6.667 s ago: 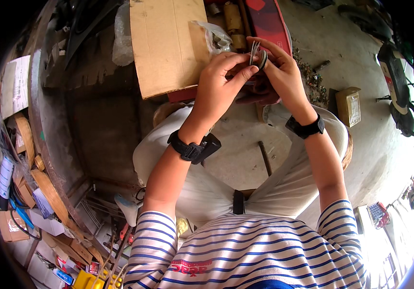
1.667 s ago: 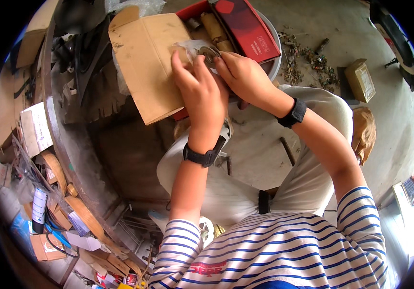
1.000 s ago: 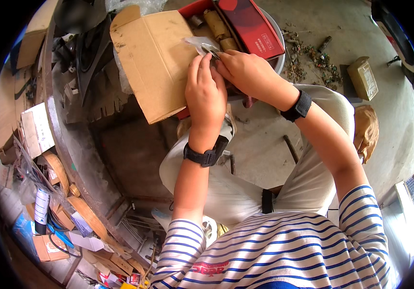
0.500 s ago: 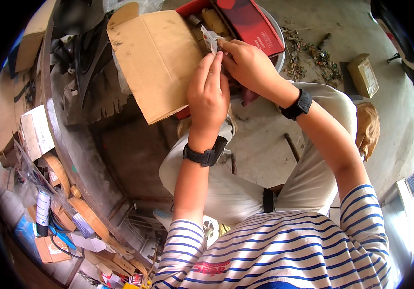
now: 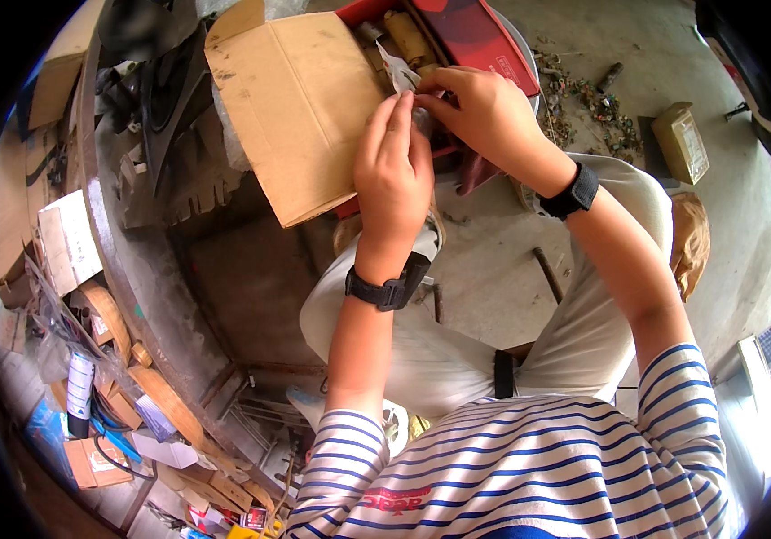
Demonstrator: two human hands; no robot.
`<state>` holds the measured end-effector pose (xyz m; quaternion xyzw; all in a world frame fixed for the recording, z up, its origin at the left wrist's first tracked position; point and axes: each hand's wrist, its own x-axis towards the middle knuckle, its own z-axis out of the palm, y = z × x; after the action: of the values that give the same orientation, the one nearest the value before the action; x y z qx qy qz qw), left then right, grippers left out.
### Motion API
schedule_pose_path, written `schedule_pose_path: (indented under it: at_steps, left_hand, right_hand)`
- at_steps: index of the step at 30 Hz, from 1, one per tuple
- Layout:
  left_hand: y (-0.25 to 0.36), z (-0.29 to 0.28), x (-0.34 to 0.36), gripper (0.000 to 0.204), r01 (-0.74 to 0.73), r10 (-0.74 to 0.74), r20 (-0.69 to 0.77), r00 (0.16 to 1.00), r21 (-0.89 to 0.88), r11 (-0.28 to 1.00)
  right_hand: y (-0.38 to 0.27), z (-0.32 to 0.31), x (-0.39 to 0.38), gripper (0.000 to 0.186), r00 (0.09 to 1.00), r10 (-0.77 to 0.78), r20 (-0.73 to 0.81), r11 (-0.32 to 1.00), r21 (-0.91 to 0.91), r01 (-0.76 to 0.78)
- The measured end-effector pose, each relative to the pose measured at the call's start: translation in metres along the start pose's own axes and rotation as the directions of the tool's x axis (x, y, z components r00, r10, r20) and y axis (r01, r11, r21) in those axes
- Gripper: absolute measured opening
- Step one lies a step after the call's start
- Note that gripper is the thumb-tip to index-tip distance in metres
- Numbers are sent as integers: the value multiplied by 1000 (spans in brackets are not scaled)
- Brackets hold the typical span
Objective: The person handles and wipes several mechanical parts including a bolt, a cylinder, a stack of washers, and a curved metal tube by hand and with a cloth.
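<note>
A small white-and-clear plastic bag [image 5: 400,70] is pinched between my hands, over an open red box [image 5: 439,36]. My left hand [image 5: 392,175] is closed on its lower edge, fingers pointing up and pressed together. My right hand [image 5: 493,112] meets it from the right, thumb and forefinger pinching the bag close to the left fingertips. What the bag contains is hidden by my fingers. Just left of my left hand lies a brown cardboard flap [image 5: 295,117]. Inside the red box sits a tan rolled piece [image 5: 406,38], partly covered.
A metal-edged bench [image 5: 102,242] with dark parts runs along the left. Beyond it are cartons, a spray can [image 5: 80,391] and mixed clutter. On the floor to the right lie scattered small debris [image 5: 596,108], a small carton [image 5: 680,144] and a brown bag [image 5: 689,242].
My right hand has shifted slightly right and down, its fingers now more bent at the bag. The red box and cardboard flap appear slightly shifted in view.
</note>
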<state>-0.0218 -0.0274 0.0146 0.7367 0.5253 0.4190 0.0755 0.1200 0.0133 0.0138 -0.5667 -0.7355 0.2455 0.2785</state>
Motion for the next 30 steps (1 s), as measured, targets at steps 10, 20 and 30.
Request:
schedule_pose_path:
  at_steps: [10, 20, 30]
  left_hand:
    - [1, -3, 2, 27, 115, -117, -12, 993, -72, 991]
    - [7, -3, 2, 31, 90, -92, -15, 996, -95, 991]
    - [7, 7, 3, 26, 0, 1, 19, 1000, -98, 995]
  right_hand:
    - [7, 4, 3, 20, 999, -14, -45, 983, 184, 22]
    - [-5, -23, 5, 20, 960, 241, 144, 821, 497, -281]
    - [21, -47, -4, 18, 987, -37, -156, 997, 56, 46]
